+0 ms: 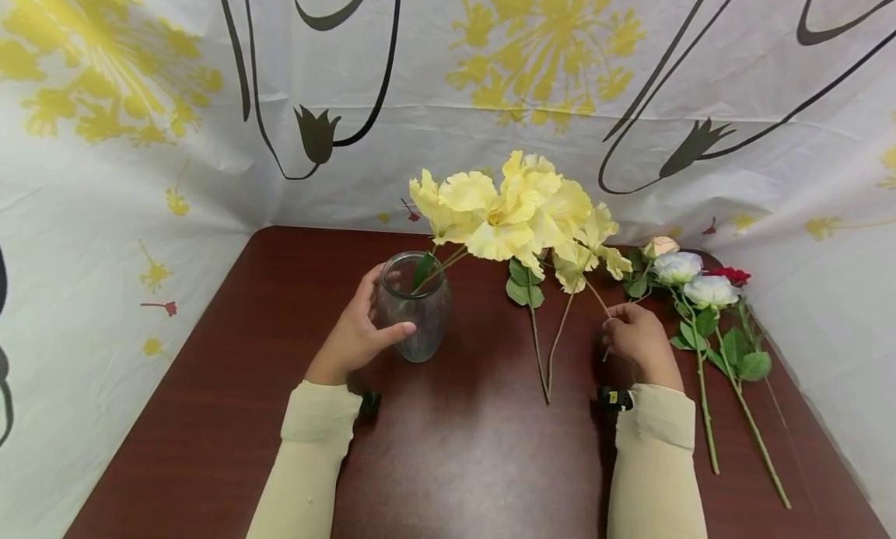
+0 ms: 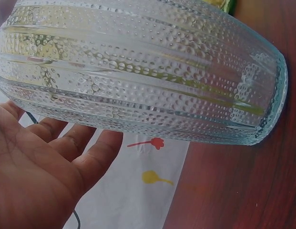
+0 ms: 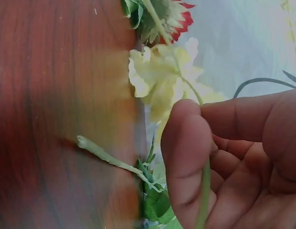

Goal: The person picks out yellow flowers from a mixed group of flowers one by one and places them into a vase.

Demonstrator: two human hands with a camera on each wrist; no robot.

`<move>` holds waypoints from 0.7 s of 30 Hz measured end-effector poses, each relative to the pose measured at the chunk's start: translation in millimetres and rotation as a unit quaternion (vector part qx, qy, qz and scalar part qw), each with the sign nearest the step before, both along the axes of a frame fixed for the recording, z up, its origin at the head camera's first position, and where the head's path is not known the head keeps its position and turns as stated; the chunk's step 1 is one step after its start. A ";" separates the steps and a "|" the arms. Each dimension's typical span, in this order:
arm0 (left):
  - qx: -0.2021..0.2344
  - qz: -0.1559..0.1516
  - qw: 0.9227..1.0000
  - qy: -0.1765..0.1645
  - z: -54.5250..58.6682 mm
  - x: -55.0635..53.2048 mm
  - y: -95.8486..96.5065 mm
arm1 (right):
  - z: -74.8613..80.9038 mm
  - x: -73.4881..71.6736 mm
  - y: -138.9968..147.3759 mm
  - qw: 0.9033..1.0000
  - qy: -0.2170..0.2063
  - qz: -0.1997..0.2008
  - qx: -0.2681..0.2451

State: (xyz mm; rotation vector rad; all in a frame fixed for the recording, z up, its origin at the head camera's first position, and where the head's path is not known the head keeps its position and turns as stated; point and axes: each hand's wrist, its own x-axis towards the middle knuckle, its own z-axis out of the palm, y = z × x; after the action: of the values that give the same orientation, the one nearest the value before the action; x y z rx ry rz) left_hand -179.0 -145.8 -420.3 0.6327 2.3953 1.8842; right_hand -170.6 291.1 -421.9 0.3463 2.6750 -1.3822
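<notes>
A clear glass vase (image 1: 424,333) stands upright on the table. My left hand (image 1: 355,330) holds its left side, the thumb across the front and the fingers behind; the left wrist view shows the vase's dimpled glass (image 2: 138,71) close above the fingers. A yellow flower (image 1: 504,212) leans out of the vase to the right, its stem (image 2: 205,88) showing through the glass. My right hand (image 1: 640,341) pinches a thin green stem (image 3: 205,191) between thumb and index finger. That stem runs up toward another yellow flower (image 1: 591,247) at the back.
A bent stem (image 1: 539,344) with leaves lies between the vase and my right hand. Farther right lie white roses (image 1: 710,292), a peach rose (image 1: 661,247) and a red flower (image 1: 731,275). A patterned white sheet (image 1: 448,119) hangs behind the dark red table (image 1: 210,414).
</notes>
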 end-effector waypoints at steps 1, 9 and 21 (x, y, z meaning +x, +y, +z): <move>0.001 0.000 1.000 0.000 0.0 0.0 -0.1 | 0.2 0.2 0.5 1.000 0.004 0.000 0.006; 0.004 -0.009 1.000 -0.002 0.2 -0.2 -0.3 | 6.8 4.2 0.7 0.995 0.026 0.009 0.098; 0.003 -0.004 1.000 0.003 0.3 -0.8 0.2 | 12.0 6.4 -5.0 0.985 0.066 -0.004 0.161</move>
State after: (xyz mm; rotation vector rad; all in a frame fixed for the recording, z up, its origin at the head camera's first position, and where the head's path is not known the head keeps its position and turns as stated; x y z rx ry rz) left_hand -179.8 -145.6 -420.0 0.6476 2.3870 1.8904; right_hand -164.2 286.1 -409.9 0.3020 3.0116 -1.0029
